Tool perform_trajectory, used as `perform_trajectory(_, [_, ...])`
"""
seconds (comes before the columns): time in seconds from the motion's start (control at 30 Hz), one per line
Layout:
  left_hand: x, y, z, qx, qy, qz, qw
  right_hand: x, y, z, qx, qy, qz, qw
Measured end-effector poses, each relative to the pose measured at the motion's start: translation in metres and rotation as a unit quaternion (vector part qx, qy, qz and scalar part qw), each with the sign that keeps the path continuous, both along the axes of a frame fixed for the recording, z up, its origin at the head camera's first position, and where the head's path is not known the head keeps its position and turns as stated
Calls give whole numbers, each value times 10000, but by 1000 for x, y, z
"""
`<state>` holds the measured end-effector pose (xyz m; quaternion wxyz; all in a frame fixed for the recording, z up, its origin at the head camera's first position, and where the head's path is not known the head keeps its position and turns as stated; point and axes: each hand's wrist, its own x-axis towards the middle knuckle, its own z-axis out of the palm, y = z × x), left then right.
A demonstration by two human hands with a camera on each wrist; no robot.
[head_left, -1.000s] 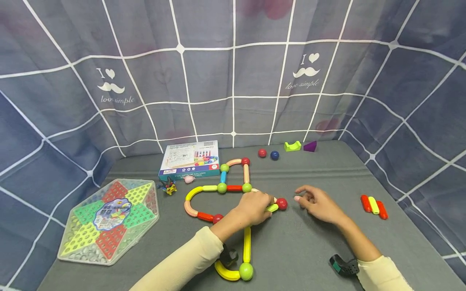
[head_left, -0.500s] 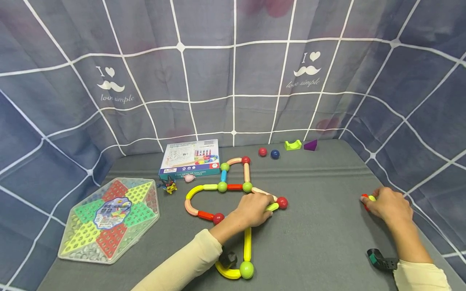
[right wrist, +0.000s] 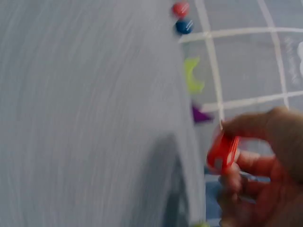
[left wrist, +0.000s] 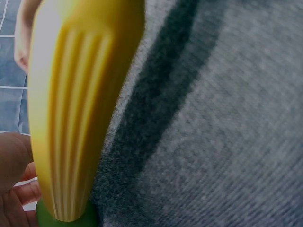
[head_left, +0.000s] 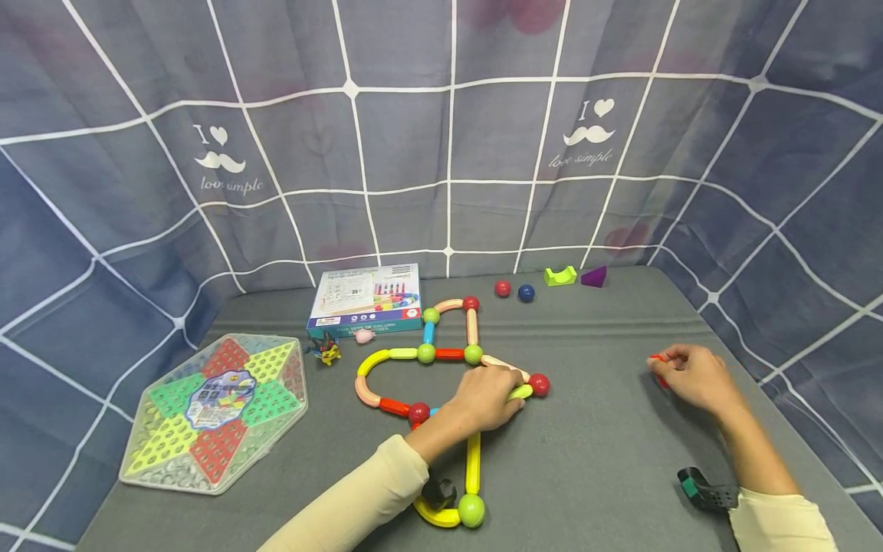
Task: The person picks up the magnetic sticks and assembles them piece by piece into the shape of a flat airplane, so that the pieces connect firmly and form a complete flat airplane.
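Note:
My left hand (head_left: 486,399) grips the yellow-green magnetic rod (head_left: 521,392) in the head view, beside a red ball (head_left: 539,384) and a pale rod (head_left: 506,367). Its fingers cover part of a flat figure of rods and balls, including a red rod (head_left: 451,354) and a green ball (head_left: 472,510). A yellow curved rod (left wrist: 80,109) fills much of the left wrist view. At the right, my right hand (head_left: 698,377) pinches a red magnetic rod (right wrist: 223,151) between thumb and fingers, above the grey cloth.
A Chinese checkers board (head_left: 162,460) lies at the left, near a toy box (head_left: 372,323), a small yellow figure (head_left: 327,351) and a pink piece (head_left: 364,336). At the back are red (head_left: 503,289) and blue balls (head_left: 526,293), a green arch (head_left: 559,277) and a purple wedge (head_left: 594,277).
My right hand went right to the group of loose rods, took a red one and has moved back slightly left with it. The left hand has stayed on the figure.

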<state>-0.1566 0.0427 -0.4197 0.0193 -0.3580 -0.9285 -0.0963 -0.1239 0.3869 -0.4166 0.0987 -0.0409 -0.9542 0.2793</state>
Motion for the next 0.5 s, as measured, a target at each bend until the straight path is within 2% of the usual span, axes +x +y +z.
perform_trajectory(0.03, [0,0,0,12,-3,3,10000,-3,-8,0,-452,45,237,9987])
perform_trajectory(0.1, [0,0,0,21,2,9,10000,-9,-24,-1,-1509,-12,733,9858])
perform_trajectory(0.17, [0,0,0,27,15,4,10000,-15,-39,-4,-2359,-106,1107,9654])
perform_trajectory(0.23, [1,0,0,24,20,-12,10000,-21,-55,-8,-3060,-205,1274,9432])
perform_trajectory(0.27, [1,0,1,29,22,-17,10000,-23,-62,-10,-3327,-223,1306,9337])
perform_trajectory(0.4, [1,1,1,36,8,-8,10000,-33,-88,-21,-4028,-311,1175,9072])
perform_trajectory(0.5, [2,2,2,18,5,-4,10000,-38,-101,-28,-4264,-435,1099,8968])
